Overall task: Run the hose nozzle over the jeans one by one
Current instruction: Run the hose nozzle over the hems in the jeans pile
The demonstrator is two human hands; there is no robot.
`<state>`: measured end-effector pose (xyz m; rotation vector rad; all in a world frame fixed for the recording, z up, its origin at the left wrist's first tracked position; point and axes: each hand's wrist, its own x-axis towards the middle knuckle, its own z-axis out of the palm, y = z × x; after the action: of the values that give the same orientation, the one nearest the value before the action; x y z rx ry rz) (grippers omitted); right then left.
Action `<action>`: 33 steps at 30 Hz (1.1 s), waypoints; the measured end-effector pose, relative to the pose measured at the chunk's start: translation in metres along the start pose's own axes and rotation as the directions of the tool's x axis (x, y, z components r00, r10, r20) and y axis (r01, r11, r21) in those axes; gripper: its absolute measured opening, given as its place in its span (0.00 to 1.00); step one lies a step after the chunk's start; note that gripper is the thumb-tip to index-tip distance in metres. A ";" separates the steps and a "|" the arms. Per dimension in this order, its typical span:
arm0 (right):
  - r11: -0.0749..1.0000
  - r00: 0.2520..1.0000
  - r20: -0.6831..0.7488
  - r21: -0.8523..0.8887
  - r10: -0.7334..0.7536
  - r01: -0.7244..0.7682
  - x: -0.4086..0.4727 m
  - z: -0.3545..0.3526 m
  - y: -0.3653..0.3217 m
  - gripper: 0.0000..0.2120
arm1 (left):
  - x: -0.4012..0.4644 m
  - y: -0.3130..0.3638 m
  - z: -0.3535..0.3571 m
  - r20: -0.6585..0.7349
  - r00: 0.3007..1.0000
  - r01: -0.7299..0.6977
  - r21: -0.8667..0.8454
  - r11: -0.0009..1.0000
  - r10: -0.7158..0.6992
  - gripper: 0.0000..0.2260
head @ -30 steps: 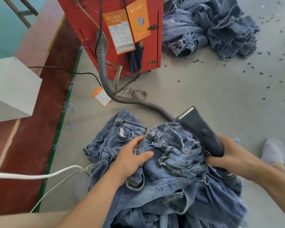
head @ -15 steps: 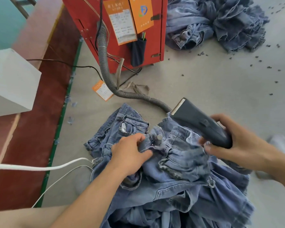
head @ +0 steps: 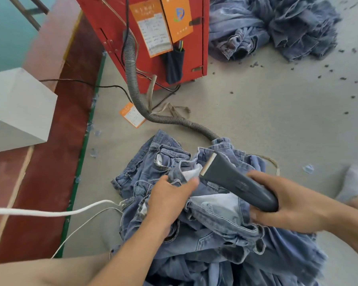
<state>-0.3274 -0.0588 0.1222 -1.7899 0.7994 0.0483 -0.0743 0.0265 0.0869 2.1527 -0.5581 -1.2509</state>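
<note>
a grey floor (head: 267,120) with dark scraps (head: 329,71) scattered at the right. a red cabinet (head: 192,34) stands at the top, orange tags (head: 163,23) hung on its front. at the left, a dark red strip (head: 50,162) with a green edge (head: 81,157), a white box (head: 17,108) and a teal wall (head: 6,32).

Grey hose nozzle (head: 236,180) tilted over crumpled blue jeans (head: 215,219).

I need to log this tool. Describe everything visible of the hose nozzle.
The hose nozzle is a dark grey, smooth, plastic-looking wedge that widens to a flat, pale-edged mouth. It lies tilted, mouth toward the upper left, over the opened waistband of the top jeans. The right hand grips its narrow rear end; the left hand holds the denim beside the mouth. Its joint with the ribbed grey hose is hidden.
</note>
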 end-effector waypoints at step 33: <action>0.908 0.978 -0.175 -0.417 -0.116 0.033 0.031 -0.022 -0.009 0.20 | 0.011 -0.029 -0.020 0.267 0.964 0.181 -0.707 0.683 0.021 0.16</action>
<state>-0.3063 -0.0922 0.1250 -2.2526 0.9087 -0.0126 -0.0496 0.0466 0.0688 1.3520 -0.0148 -1.4874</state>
